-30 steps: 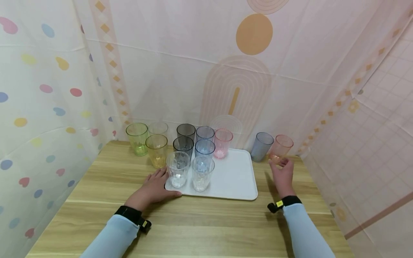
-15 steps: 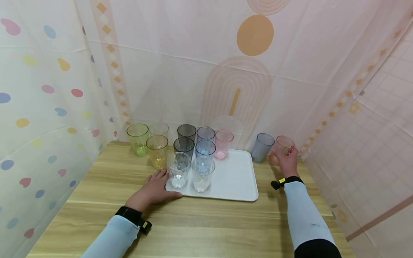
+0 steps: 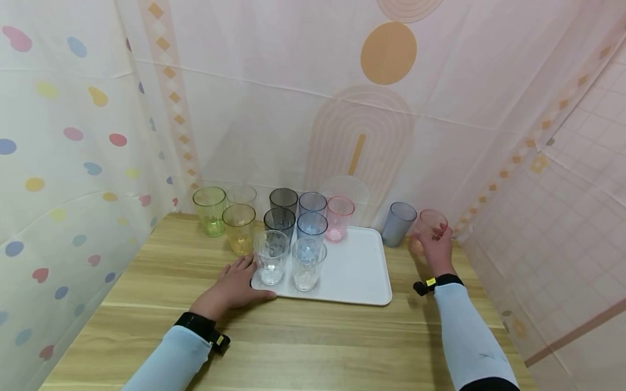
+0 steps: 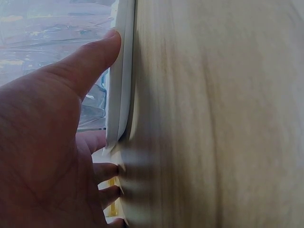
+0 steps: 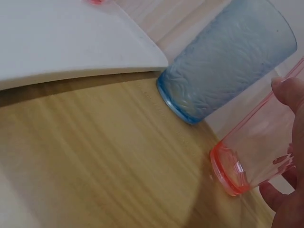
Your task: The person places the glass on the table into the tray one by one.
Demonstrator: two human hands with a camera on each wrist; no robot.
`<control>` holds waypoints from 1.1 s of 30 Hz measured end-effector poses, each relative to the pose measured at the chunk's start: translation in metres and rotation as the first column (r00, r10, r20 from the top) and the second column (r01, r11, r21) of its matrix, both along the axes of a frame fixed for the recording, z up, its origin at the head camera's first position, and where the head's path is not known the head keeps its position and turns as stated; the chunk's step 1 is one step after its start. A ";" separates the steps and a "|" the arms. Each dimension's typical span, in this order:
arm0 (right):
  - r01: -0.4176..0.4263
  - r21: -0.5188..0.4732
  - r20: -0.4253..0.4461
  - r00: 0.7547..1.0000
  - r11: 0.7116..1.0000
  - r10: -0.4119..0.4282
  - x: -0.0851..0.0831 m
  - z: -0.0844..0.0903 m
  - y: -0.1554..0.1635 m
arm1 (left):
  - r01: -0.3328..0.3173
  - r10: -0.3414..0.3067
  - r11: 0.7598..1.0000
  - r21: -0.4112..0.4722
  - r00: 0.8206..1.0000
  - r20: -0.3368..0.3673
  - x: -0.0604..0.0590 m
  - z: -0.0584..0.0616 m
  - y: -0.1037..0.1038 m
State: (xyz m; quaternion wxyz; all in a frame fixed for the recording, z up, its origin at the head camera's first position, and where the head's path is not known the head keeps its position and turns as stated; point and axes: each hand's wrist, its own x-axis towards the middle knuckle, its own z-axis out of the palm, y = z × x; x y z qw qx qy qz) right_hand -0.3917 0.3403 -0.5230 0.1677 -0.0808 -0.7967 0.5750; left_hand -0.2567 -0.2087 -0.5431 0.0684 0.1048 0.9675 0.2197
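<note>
At the far right of the table, my right hand (image 3: 437, 252) grips a clear pink tumbler (image 5: 251, 147) by its side, thumb on one side and fingers on the other. Close to its left stands a blue-grey tumbler (image 3: 398, 224). My left hand (image 3: 233, 285) rests at the front left corner of a white tray (image 3: 357, 271). In the left wrist view the left thumb (image 4: 102, 52) lies along the tray's edge, with the other fingers spread around the corner. Two clear tumblers, including one (image 3: 308, 266), stand on the tray near that hand.
Further back on the tray are dark grey tumblers (image 3: 280, 220), blue tumblers (image 3: 311, 224) and a pink tumbler (image 3: 339, 220). Left of the tray stand a green tumbler (image 3: 210, 213), a yellow tumbler (image 3: 239, 231) and a pale clear one (image 3: 241, 194). A curtain (image 3: 274, 119) hangs behind the table.
My right hand has moved forward from the base of the pink tumbler to its side and now grips it. That tumbler has shifted slightly. The left hand stays put.
</note>
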 end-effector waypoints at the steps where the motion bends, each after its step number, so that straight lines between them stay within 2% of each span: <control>1: -0.007 0.004 -0.008 1.000 1.000 0.007 0.004 0.000 0.000 | 0.000 0.000 1.000 0.002 1.000 0.000 0.000 0.000 0.000; 10: -0.040 0.001 -0.023 0.999 0.999 0.040 0.055 -0.005 -0.008 | 0.002 -0.002 1.000 -0.003 1.000 -0.001 -0.001 0.000 0.001; 14: -0.049 -0.021 -0.017 0.999 0.999 0.049 0.080 -0.005 -0.020 | 0.002 -0.002 1.000 -0.008 1.000 0.007 -0.001 0.000 0.001; 18: -0.066 -0.018 0.007 0.998 0.998 0.066 0.097 -0.004 -0.035 | -0.004 0.004 1.000 -0.005 1.000 0.014 -0.002 -0.002 0.001; 25: -0.131 -0.029 -0.003 0.991 0.991 0.131 0.105 -0.007 -0.066 | -0.009 0.009 1.000 -0.007 1.000 0.014 -0.003 -0.004 -0.001; 33: -0.157 0.002 -0.030 0.987 0.988 0.157 0.102 0.001 -0.080 | -0.002 0.002 1.000 -0.015 1.000 0.019 -0.005 -0.006 0.000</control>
